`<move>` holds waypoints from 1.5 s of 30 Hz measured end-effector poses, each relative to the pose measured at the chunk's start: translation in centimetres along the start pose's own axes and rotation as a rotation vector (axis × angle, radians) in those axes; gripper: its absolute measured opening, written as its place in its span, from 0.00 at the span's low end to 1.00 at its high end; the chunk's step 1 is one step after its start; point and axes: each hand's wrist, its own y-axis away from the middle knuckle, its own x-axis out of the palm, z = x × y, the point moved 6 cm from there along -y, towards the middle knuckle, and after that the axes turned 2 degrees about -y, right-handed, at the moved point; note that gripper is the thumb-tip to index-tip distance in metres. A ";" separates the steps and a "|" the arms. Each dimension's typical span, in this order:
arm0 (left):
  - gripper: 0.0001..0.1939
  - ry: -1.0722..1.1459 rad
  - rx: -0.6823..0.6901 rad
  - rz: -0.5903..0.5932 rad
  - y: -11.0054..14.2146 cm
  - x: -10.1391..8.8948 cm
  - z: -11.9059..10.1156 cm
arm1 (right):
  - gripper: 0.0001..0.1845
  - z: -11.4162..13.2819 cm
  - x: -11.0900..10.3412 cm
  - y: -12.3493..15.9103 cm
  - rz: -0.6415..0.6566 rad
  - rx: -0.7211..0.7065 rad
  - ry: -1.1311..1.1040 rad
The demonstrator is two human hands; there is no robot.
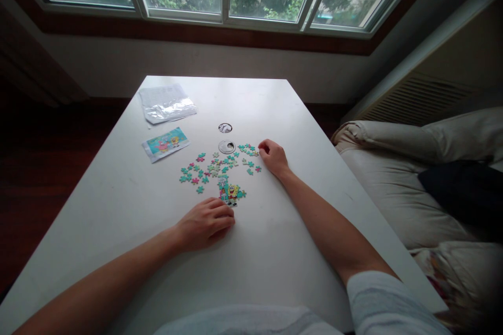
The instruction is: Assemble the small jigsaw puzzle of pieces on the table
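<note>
A partly joined jigsaw puzzle [232, 193], showing a yellow square cartoon figure, lies on the white table. Just below its lower left edge rests my left hand [206, 223], palm down, fingers curled together; whatever is under them is hidden. Loose puzzle pieces [192, 172], mostly teal with some pink and pale ones, are spread beyond and to the left of the joined part. My right hand [274, 157] is closed at the right end of the scattered pieces, thumb and fingers drawn together beside a small group of teal pieces [248, 150]. Its grip is too small to make out.
A picture card [167, 144] with cartoon figures lies left of the pieces. Behind it is a clear plastic bag [167, 104]. Two round silvery discs [227, 147] sit on the table [118, 209] beyond the pieces. A beige sofa [385, 178] stands at the right, and windows are ahead.
</note>
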 end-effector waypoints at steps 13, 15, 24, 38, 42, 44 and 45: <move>0.09 0.002 0.000 0.005 -0.1 -0.2 -0.1 | 0.08 0.0 -0.1 0.0 -0.004 -0.009 0.001; 0.09 -0.002 -0.003 -0.013 0.1 -0.3 0.0 | 0.08 0.1 -0.1 0.0 0.000 -0.006 -0.001; 0.10 -0.318 -0.501 -0.394 2.7 -4.1 7.3 | 0.09 0.1 -0.1 0.0 0.003 -0.008 0.001; 0.11 -0.424 -0.559 -0.270 2.8 -4.1 8.2 | 0.09 0.0 0.0 0.0 0.015 0.014 0.016; 0.11 -0.304 -0.430 -0.228 2.4 -3.3 8.0 | 0.09 0.0 0.0 0.0 0.017 0.013 0.015; 0.11 -0.245 -0.365 -0.211 2.2 -2.9 7.7 | 0.09 0.0 0.0 0.0 0.016 0.010 0.012; 0.11 -0.220 -0.338 -0.203 2.1 -2.7 7.5 | 0.09 0.1 0.0 0.0 0.017 0.008 0.011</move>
